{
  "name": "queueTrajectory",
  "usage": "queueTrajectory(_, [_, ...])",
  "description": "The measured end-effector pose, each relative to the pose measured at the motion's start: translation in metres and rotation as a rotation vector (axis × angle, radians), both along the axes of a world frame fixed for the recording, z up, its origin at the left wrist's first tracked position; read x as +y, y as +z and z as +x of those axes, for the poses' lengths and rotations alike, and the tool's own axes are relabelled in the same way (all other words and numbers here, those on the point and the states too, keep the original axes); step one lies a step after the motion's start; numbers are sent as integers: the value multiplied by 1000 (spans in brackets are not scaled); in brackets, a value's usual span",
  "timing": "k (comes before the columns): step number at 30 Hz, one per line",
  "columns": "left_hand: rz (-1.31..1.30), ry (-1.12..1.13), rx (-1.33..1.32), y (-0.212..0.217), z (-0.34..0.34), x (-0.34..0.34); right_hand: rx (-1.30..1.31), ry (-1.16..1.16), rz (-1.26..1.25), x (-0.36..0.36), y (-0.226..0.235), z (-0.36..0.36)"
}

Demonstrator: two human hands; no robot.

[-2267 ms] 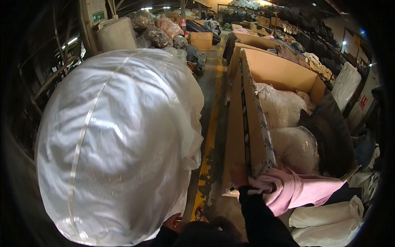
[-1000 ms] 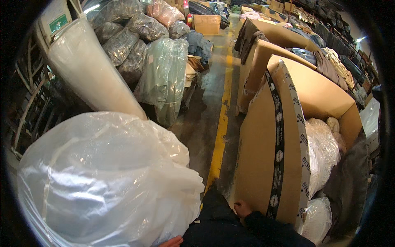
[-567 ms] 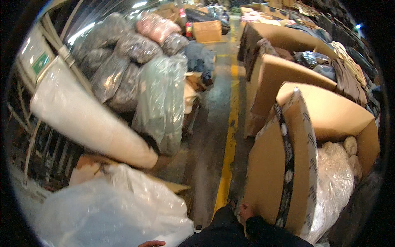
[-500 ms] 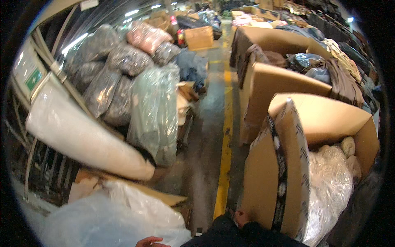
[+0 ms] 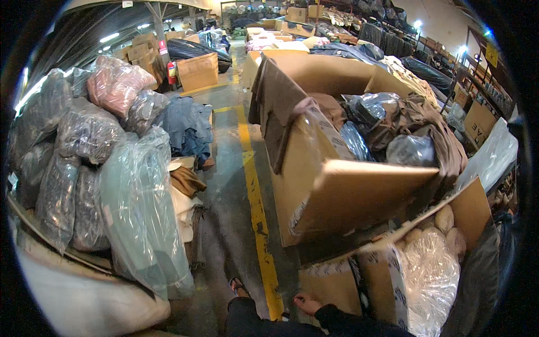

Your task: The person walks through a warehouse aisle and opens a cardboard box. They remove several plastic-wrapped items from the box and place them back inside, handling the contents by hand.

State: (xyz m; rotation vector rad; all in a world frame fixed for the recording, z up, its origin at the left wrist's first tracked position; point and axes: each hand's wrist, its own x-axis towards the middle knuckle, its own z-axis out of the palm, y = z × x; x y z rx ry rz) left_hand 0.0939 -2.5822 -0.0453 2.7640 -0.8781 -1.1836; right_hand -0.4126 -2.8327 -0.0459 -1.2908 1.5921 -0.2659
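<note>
My right hand [image 5: 307, 304] hangs low at the bottom of the view, beside the near cardboard box [image 5: 331, 283]. Its fingers are loosely curled in and I see nothing in them; whether the hand touches the box is unclear. Inside that box lie clear plastic-wrapped bundles [image 5: 431, 275] with pale rounded pieces showing. My left hand is out of view. Just beyond stands a larger open carton [image 5: 370, 196] with a flap folded outward, filled with brown cloth [image 5: 412, 121] and plastic-bagged goods.
Stacked bags of goods [image 5: 84, 132] and a tall clear plastic bag [image 5: 143, 208] line the left side. A white roll [image 5: 90, 297] lies at lower left. A yellow floor line [image 5: 255, 208] runs up the aisle. A fire extinguisher [image 5: 171, 73] stands farther off, near a carton [image 5: 197, 71].
My view has moved forward along the aisle and turned right, so the boxes and bags sit closer and farther left. My left hand has left the picture; one foot now shows.
</note>
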Motion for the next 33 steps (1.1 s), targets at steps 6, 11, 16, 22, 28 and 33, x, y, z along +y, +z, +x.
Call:
queueTrajectory(6, [65,-489,122,-10,45,-320,219,157,76,-214,39,55])
queueTrajectory(11, [-570,-790,76,39,8,-678,151,-28,-152,-394,14,96])
queueTrajectory(16, [-955,-530,398,23,-38,-940,294,-54,1,-602,-32,80])
queueTrajectory(22, [-45,-558,324,-35,-5,-990,280,163,-58,-861,22,59])
queueTrajectory(28, [284,-224,229,-83,38,-1061,146,71,-551,-1182,72,55])
queueTrajectory(33, [236,-405,225,-113,45,-1295,416,3,-221,-1338,35,36])
